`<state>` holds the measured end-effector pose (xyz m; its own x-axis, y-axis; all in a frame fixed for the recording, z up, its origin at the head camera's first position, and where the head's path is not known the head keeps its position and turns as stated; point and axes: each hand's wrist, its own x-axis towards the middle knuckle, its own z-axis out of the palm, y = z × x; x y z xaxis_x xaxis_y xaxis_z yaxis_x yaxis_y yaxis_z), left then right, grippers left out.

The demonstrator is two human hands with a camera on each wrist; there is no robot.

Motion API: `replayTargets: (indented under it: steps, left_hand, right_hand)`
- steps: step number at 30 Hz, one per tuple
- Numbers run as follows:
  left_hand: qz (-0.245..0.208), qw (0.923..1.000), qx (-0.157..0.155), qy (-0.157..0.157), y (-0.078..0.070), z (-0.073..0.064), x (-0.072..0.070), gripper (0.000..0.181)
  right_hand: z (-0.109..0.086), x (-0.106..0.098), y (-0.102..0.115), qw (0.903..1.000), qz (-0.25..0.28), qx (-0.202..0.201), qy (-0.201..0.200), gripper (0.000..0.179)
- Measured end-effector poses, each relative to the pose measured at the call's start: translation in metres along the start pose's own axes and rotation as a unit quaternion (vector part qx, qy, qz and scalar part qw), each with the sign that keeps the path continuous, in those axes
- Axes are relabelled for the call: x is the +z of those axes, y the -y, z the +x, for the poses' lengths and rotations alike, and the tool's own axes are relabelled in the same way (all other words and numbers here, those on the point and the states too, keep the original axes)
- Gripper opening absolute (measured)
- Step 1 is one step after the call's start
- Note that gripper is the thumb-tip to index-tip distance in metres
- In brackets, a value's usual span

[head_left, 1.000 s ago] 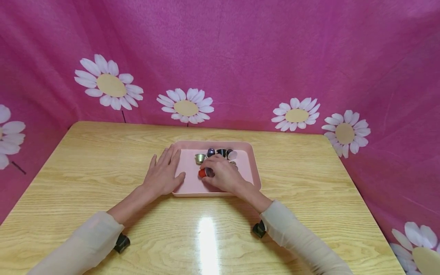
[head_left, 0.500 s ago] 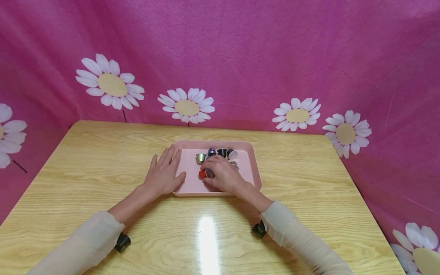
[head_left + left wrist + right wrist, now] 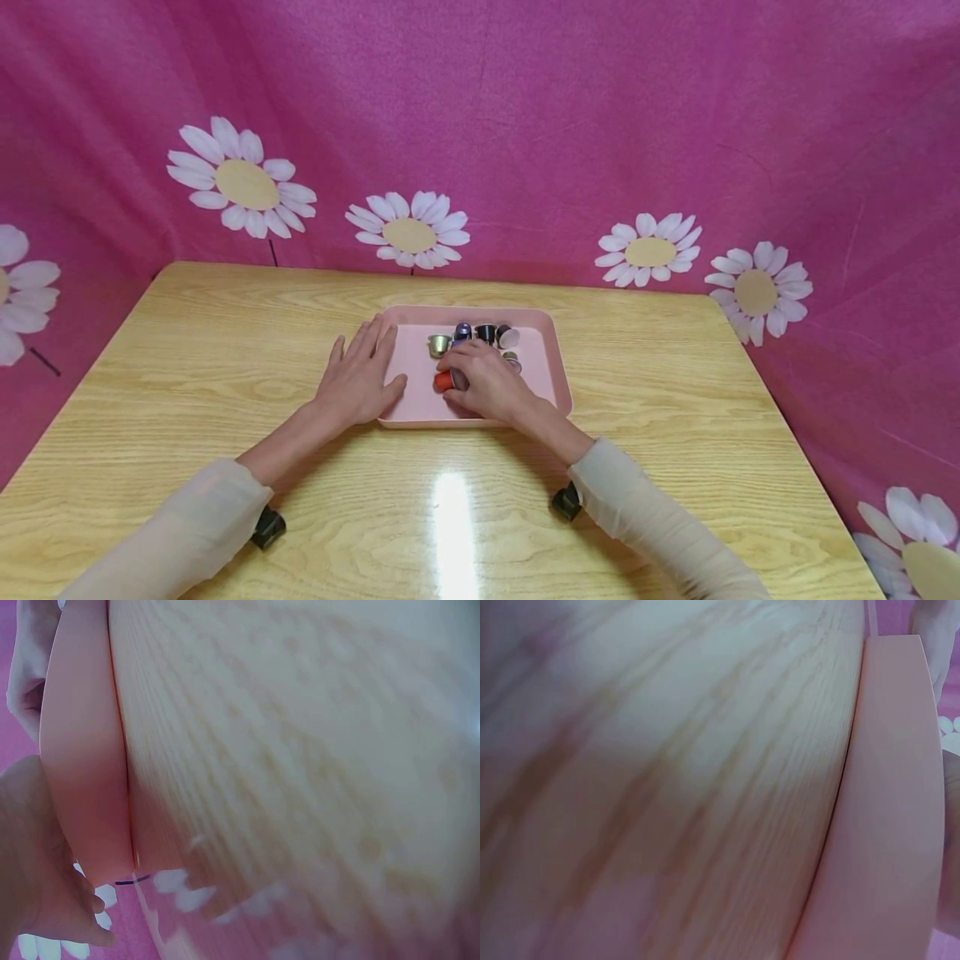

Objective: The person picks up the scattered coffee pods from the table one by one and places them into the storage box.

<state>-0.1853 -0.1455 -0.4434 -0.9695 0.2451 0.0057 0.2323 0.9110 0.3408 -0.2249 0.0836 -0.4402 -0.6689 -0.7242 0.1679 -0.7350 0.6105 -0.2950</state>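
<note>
A shallow pink tray [image 3: 405,404] lies on the table with several coffee capsules in it. My left hand [image 3: 356,379] rests with straight fingers on the tray's left edge. Over the tray's middle, my right hand [image 3: 487,379] pinches a red coffee capsule [image 3: 444,382] at its rim, between thumb and fingers. Just beyond that hand are a gold capsule [image 3: 438,346], a purple-blue capsule [image 3: 463,332] and a black capsule [image 3: 486,333]. A dark capsule [image 3: 507,336] shows its pale lid at the right. Another small capsule [image 3: 512,359] is partly hidden by the right hand.
The tray's wall [image 3: 86,742] fills much of the left wrist view's edge, and the same wall [image 3: 889,795] shows in the right wrist view. Around it spreads the wooden table [image 3: 300,517]. A pink curtain [image 3: 525,125] with daisies hangs behind.
The red capsule has tilted slightly in my right fingers. Both hands otherwise stay in place; the head view has shifted very slightly.
</note>
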Motion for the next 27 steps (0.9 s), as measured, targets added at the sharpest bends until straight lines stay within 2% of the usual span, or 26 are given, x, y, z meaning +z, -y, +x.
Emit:
replayTargets:
  steps: [27]
  left_hand:
    - [0.006, 1.0, 0.002, -0.003, 0.001, 0.0005, 0.0013, 0.079]
  right_hand:
    - [0.0001, -0.0036, -0.0007, 0.9997, 0.015, -0.018, -0.012, 0.034]
